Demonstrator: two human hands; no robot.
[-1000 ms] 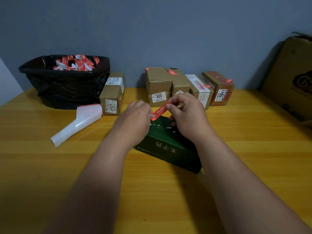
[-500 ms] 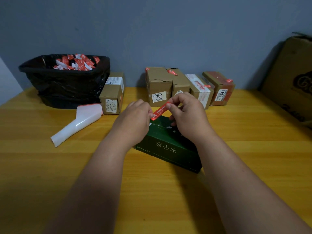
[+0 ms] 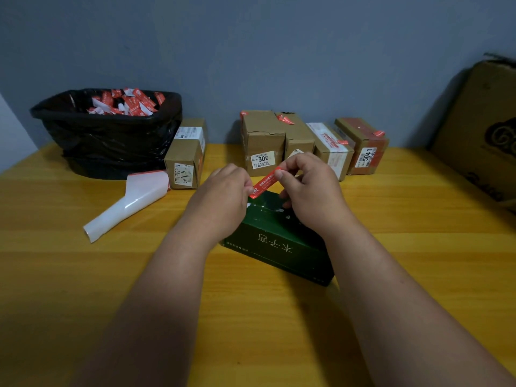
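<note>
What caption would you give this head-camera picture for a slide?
Left hand and right hand pinch a red sticker over a green box.

The change is slight and sits near the centre of the frame. The right hand (image 3: 310,191) has drifted a little upward with the end it pinches of the red printed paper strip (image 3: 264,183). The strip now slants a touch steeper above the dark green cardboard box (image 3: 279,243).

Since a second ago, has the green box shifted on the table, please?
No: the green box sits just where it was, below the carton labelled 300.
</note>
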